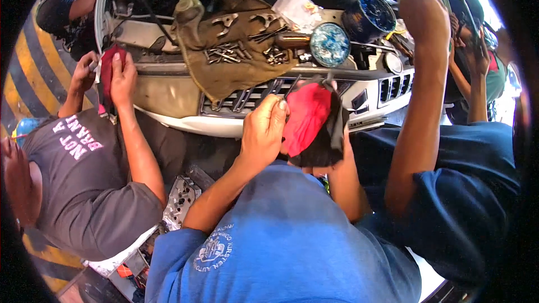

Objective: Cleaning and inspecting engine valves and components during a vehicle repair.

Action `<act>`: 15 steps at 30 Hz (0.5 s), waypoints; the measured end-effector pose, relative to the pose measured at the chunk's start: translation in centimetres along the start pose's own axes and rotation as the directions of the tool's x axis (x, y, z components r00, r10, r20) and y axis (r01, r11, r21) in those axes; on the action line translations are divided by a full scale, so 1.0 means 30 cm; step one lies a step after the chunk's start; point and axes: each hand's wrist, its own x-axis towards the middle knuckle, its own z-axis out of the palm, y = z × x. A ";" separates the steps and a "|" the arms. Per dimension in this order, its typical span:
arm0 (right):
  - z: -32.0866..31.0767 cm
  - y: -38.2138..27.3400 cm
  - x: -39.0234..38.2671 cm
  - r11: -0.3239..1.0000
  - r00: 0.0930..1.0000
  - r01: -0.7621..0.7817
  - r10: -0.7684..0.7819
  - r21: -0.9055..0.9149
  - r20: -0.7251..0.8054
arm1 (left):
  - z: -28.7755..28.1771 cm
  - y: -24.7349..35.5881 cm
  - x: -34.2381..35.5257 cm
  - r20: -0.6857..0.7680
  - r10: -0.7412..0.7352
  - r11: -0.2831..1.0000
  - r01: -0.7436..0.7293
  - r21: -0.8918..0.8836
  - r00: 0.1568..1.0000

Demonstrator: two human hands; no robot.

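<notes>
In front of my chest a red and black cloth (307, 120) hangs bunched up, its red side toward the left and its black part lower right. My right hand (346, 147) grips it from behind and below, mostly covered by the fabric. Close against the red side, my left hand (265, 128) is closed with thumb and fingers pressed together; what it pinches, if anything, is too small to make out. A greyish tip shows above the cloth's top edge, but its kind is unclear.
Beyond my hands is a car front with a grille (247, 98). Over it lies a brown cloth (196, 70) bearing bolts (229, 52) and metal parts. Near it stand a blue-stained round container (330, 45) and a dark pot (369, 17). Co-workers flank me; the left one holds a dark red cloth (106, 78).
</notes>
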 end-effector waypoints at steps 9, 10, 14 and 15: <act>0.138 0.178 -0.113 0.787 0.946 0.259 -0.323 -0.560 -0.017 | -0.204 -0.116 -0.178 0.437 0.015 0.775 -0.287 0.563 0.899; 0.150 0.190 -0.118 0.719 0.924 0.284 -0.383 -0.634 -0.020 | -0.222 -0.122 -0.181 0.405 0.134 0.906 -0.277 0.319 0.905; 0.183 0.293 -0.193 0.419 0.965 0.187 -0.246 -0.888 0.087 | -0.306 -0.148 -0.211 -0.029 0.145 0.987 -0.147 -0.061 0.989; 0.196 0.326 -0.218 0.356 0.963 0.227 -0.221 -0.906 0.155 | -0.321 -0.156 -0.216 -0.013 0.103 0.979 -0.104 -0.173 0.995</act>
